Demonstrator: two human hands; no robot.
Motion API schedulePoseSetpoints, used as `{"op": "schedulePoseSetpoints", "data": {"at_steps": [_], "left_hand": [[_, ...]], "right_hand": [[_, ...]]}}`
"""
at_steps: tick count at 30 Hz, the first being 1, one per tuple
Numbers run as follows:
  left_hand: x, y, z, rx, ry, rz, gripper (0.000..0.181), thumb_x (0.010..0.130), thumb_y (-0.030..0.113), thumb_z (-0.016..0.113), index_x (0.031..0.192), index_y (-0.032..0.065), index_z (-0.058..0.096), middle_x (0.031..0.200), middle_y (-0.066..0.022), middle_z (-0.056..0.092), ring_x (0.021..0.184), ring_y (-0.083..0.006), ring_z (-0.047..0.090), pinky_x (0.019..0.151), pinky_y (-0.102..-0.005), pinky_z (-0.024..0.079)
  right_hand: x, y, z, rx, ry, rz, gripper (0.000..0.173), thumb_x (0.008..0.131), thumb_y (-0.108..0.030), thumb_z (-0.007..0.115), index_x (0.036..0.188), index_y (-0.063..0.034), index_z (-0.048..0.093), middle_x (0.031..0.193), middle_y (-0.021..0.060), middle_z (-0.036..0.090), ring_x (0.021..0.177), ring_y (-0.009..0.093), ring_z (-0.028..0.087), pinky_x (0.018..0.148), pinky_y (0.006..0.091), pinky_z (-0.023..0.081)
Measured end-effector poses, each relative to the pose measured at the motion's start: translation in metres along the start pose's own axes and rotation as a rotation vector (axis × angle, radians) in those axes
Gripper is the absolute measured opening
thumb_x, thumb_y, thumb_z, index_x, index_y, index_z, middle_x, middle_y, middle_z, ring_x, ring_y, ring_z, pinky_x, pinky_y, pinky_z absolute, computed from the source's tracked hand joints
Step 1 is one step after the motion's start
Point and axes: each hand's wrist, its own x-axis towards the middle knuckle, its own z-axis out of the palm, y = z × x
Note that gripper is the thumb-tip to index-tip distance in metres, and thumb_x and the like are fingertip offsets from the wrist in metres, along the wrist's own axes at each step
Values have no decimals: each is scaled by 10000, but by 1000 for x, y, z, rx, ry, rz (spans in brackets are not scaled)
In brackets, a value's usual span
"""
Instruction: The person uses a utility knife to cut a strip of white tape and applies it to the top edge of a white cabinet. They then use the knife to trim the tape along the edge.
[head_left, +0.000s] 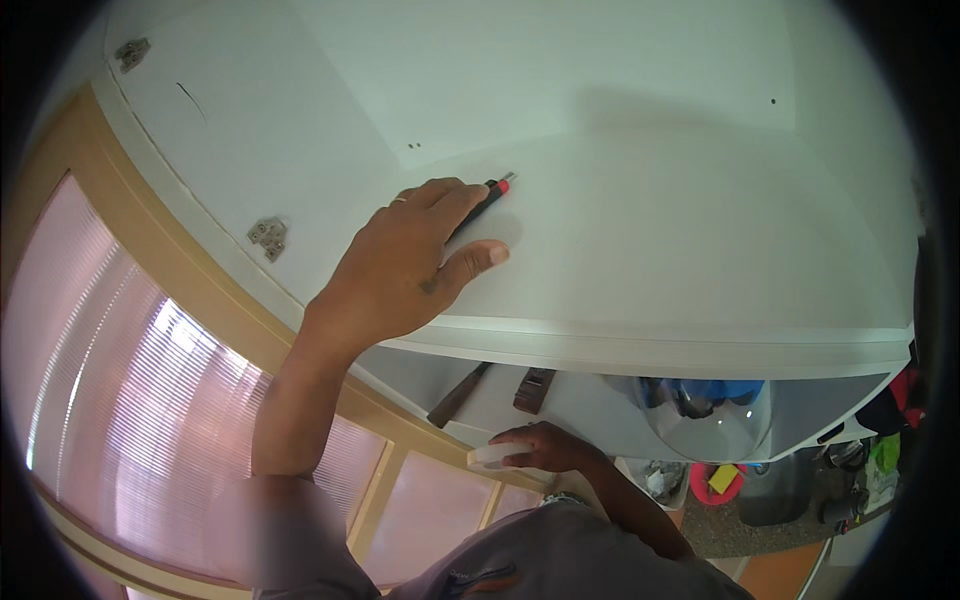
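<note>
My left hand (401, 262) rests over a black screwdriver-like tool with a red collar and metal tip (499, 187), on the upper shelf (637, 247) of a white cabinet. The palm and fingers hide part of the tool, and the thumb is spread to the side. Lower down, in front of my body, my right hand (551, 448) holds a roll of whitish tape (491, 455) between fingers and thumb.
On the lower shelf lie a dark-handled tool (459, 397), a brown wooden block-like object (533, 390) and a clear bowl (709, 427). Metal hinge plates (268, 238) stick out from the cabinet's side wall. A sink (776, 491) and a pink dish with a yellow sponge (724, 480) are at lower right.
</note>
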Motion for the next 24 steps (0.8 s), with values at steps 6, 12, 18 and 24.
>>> {"op": "schedulePoseSetpoints", "data": {"at_steps": [6, 12, 18, 24], "left_hand": [[5, -32, 19, -184, -103, -220, 529, 1024, 373, 643, 1382, -13, 589, 1312, -212, 644, 1201, -378, 626, 1051, -426, 475], [-15, -40, 35, -299, 220, -141, 489, 969, 327, 730, 1338, 21, 632, 1207, -173, 680, 1071, -289, 656, 965, -394, 503], [-52, -3, 23, 112, 551, -25, 418, 1002, 348, 666, 1296, 52, 672, 1307, -149, 680, 1190, -284, 632, 1012, -413, 479], [-45, -20, 19, -132, 239, -342, 521, 974, 400, 703, 1326, 20, 655, 1254, -180, 703, 1144, -287, 644, 958, -395, 502]], "right_hand": [[1, -11, -6, -10, -3, 67, 525, 966, -443, 708, 1383, -132, 638, 1283, 168, 698, 1152, 345, 664, 1004, 435, 495], [6, 10, 2, -2, 45, 27, 515, 938, -364, 770, 1361, -93, 657, 1336, 135, 692, 1204, 281, 649, 1047, 384, 481], [3, -4, -7, 187, 12, 139, 502, 944, -347, 767, 1368, -99, 661, 1296, 131, 706, 1155, 226, 660, 1034, 358, 485], [7, -9, -6, 234, 23, 119, 462, 950, -311, 760, 1347, -93, 667, 1295, 108, 714, 1174, 217, 660, 1033, 353, 488]]}}
